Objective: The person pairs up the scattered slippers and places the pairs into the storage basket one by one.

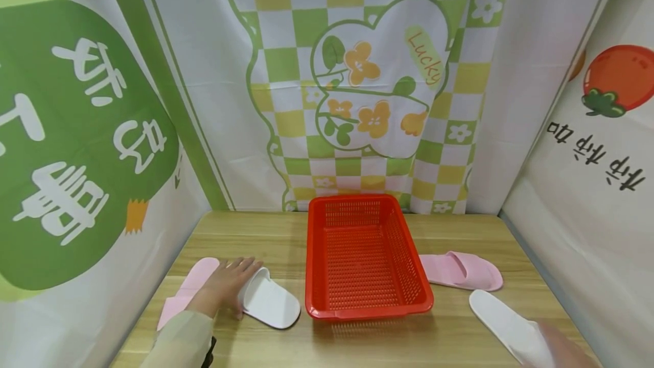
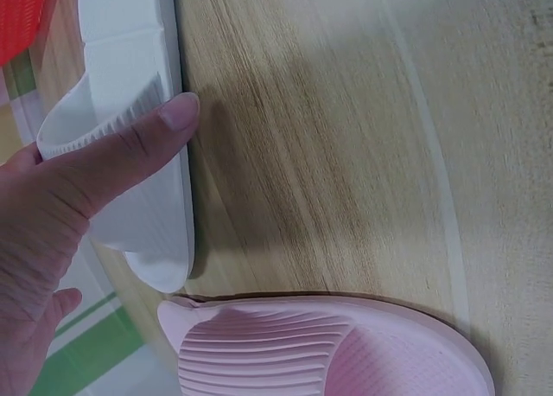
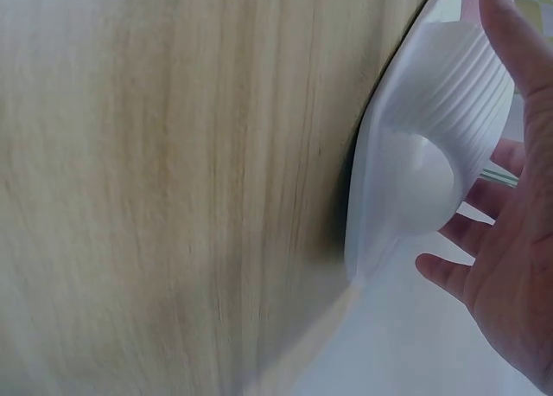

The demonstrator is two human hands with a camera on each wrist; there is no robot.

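Note:
A white slipper (image 1: pixel 273 302) lies left of the red basket, toe toward my left hand (image 1: pixel 232 285). That hand spans its ribbed strap, with the thumb along the near side (image 2: pixel 130 154) and the other fingers on the far side, mostly hidden. Beside it is a pink slipper (image 1: pixel 176 300), partly covered by my left forearm. At the right, my right hand (image 1: pixel 562 348) is at the strap end of a second white slipper (image 1: pixel 503 317). In the right wrist view its fingers are spread beside that slipper's strap (image 3: pixel 458 93), the thumb near the strap's upper edge.
A red plastic basket (image 1: pixel 319 260) with perforated sides stands mid-table. Right of it lies another pink slipper (image 1: pixel 465 271), its end close against the basket. Printed cloth (image 1: pixel 286 67) hangs behind and at both sides of the wooden table (image 1: pixel 255 351).

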